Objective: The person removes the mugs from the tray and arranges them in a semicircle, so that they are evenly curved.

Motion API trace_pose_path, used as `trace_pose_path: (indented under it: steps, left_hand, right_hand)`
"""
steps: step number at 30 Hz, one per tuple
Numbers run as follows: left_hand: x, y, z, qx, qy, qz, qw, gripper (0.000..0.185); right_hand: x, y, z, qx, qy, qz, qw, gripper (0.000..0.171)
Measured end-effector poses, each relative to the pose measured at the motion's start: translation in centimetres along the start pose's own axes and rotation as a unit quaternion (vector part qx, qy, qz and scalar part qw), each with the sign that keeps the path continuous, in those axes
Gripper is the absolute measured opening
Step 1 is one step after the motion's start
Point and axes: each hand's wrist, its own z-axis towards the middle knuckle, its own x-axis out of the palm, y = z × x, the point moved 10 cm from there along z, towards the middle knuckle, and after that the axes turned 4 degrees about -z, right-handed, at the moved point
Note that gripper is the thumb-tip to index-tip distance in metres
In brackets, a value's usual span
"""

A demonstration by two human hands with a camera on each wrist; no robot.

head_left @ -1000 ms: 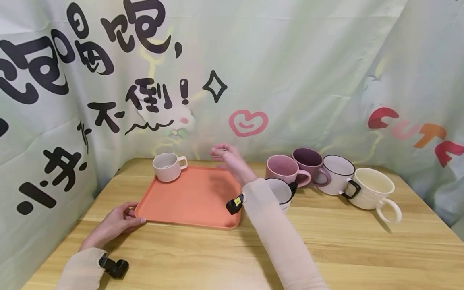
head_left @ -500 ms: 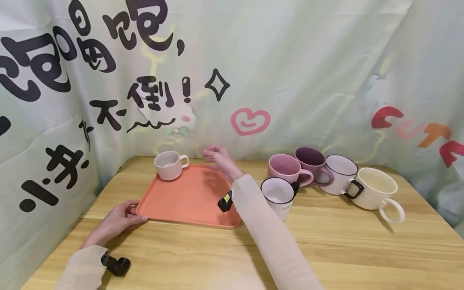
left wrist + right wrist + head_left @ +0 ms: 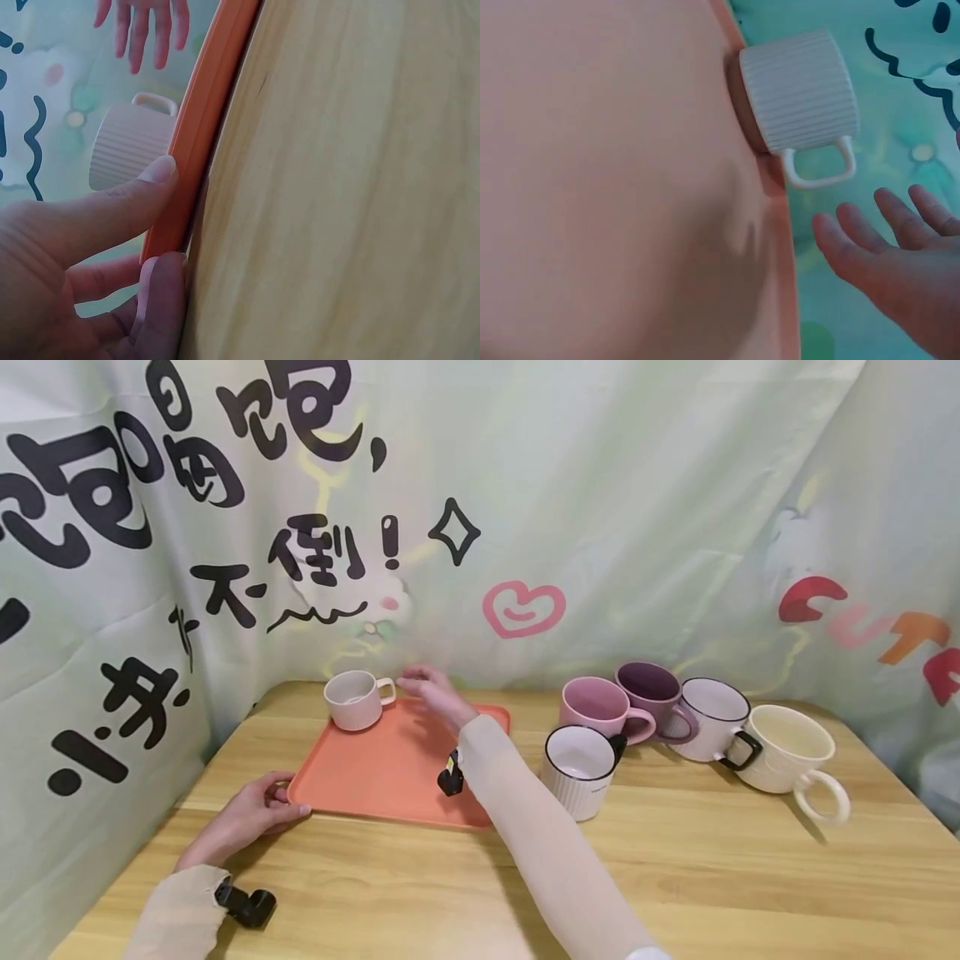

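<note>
While the left hand (image 3: 251, 814) pinches the tray (image 3: 390, 777), the spread right hand (image 3: 433, 692) nears the upright cup (image 3: 352, 700), its handle pointing right.

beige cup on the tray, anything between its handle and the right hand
Nothing: the right wrist view shows only a bare gap between the beige cup handle and the open right hand.

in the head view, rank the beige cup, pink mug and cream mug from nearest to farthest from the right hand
1. beige cup, on the tray's far left corner, just left of the right hand
2. pink mug, on the table to the right
3. cream mug, far right
</note>
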Motion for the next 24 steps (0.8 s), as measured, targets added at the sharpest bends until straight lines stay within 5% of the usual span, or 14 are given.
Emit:
trace_pose_path:
  steps: [15,19,24]
  left_hand:
    - [0.5,-0.4,-0.1,0.000,-0.007,-0.005,1.0000,0.071]
    - [0.4,-0.3,0.0,-0.003,-0.007,-0.007,0.9999,0.071]
    - [0.2,-0.1,0.0,-0.006,-0.007,-0.012,0.9999,0.072]
  right_hand:
    - [1.9,-2.1,2.2,0.002,0.014,-0.065,0.998,0.061]
    - [1.8,-2.4,2.1,0.012,-0.007,-0.076,0.997,0.052]
    - [2.9,-3.1,1.8,0.032,0.016,-0.087,0.996,0.032]
